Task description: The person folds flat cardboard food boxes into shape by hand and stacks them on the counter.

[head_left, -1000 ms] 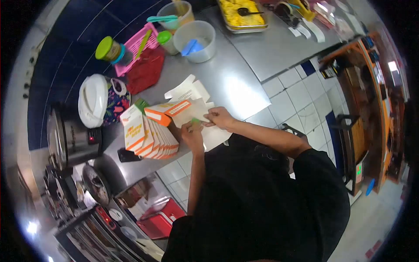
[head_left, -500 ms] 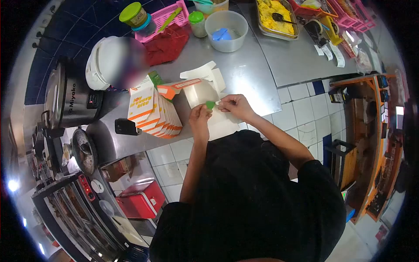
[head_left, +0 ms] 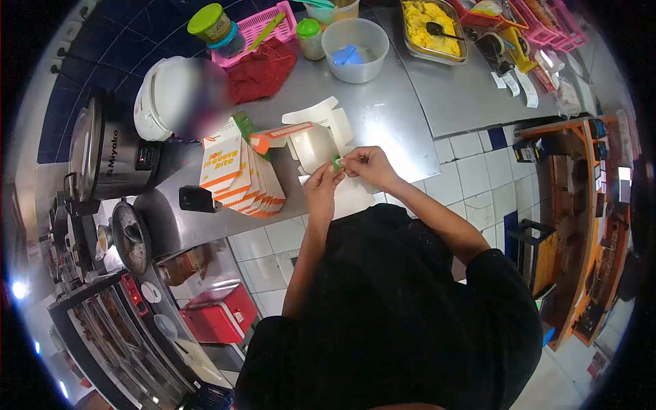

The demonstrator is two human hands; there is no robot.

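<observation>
Fingertips of your left hand (head_left: 321, 184) and right hand (head_left: 368, 167), in the head view, pinch a small green piece (head_left: 336, 162) over the open carton (head_left: 314, 147), probably so that each hand steadies one side. Stacked cartons (head_left: 236, 174) stand to the carton's left and could crowd your left hand; the red cloth (head_left: 265, 74) and clear tub (head_left: 369, 70) lie farther back, seemingly unobstructive.

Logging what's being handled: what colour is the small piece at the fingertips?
The small piece is green, seen best in the current head view.
</observation>
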